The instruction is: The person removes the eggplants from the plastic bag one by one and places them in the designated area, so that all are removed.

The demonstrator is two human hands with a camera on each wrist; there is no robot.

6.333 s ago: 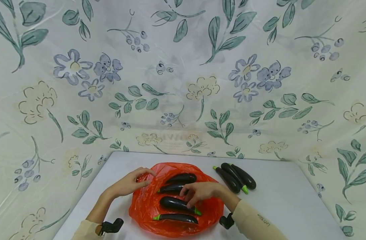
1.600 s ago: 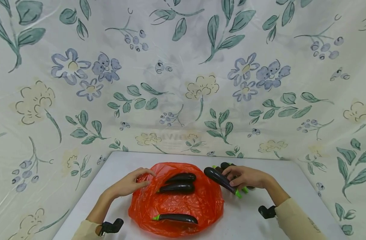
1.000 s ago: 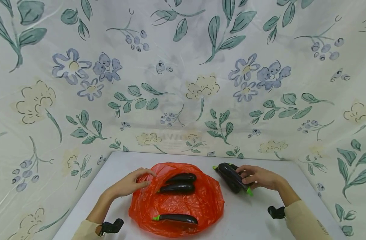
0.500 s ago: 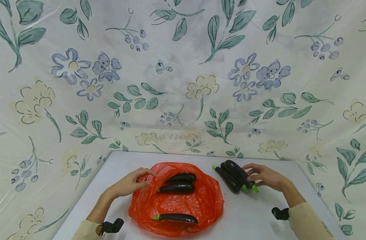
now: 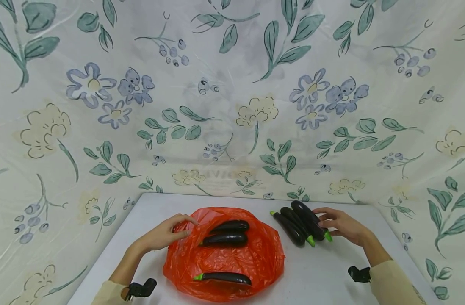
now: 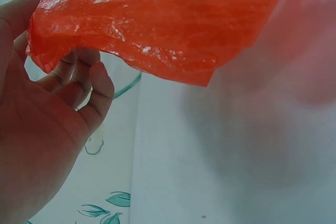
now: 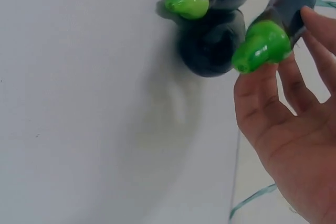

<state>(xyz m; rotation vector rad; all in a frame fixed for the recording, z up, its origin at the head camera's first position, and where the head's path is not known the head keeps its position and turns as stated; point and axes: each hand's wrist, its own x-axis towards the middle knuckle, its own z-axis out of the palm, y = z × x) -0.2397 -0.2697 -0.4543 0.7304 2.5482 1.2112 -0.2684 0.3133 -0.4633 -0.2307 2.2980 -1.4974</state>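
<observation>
In the head view my left hand [image 5: 161, 234] grips the left rim of a crumpled red plastic bag [image 5: 232, 258]. The left wrist view shows the bag's edge between my thumb and fingers. Three dark eggplants lie in the bag: two close together near the back [image 5: 226, 239] and one at the front [image 5: 228, 277]. On the right, my right hand [image 5: 343, 226] holds another eggplant [image 5: 305, 212], its green stem end toward me. It is close over the right side of a group of eggplants [image 5: 287, 228] on the table, partly covering that group.
The white table [image 5: 331, 271] reaches back to a floral-patterned sheet [image 5: 232, 140] that surrounds it on the back and sides. Each wrist carries a small black camera, the left one [image 5: 142, 288] beside the bag and the right one [image 5: 358, 274] over the table.
My right hand has left the bag and carried an eggplant rightward over the group on the table, lately shifting further right. One eggplant fewer lies in the bag. My left hand has stayed put.
</observation>
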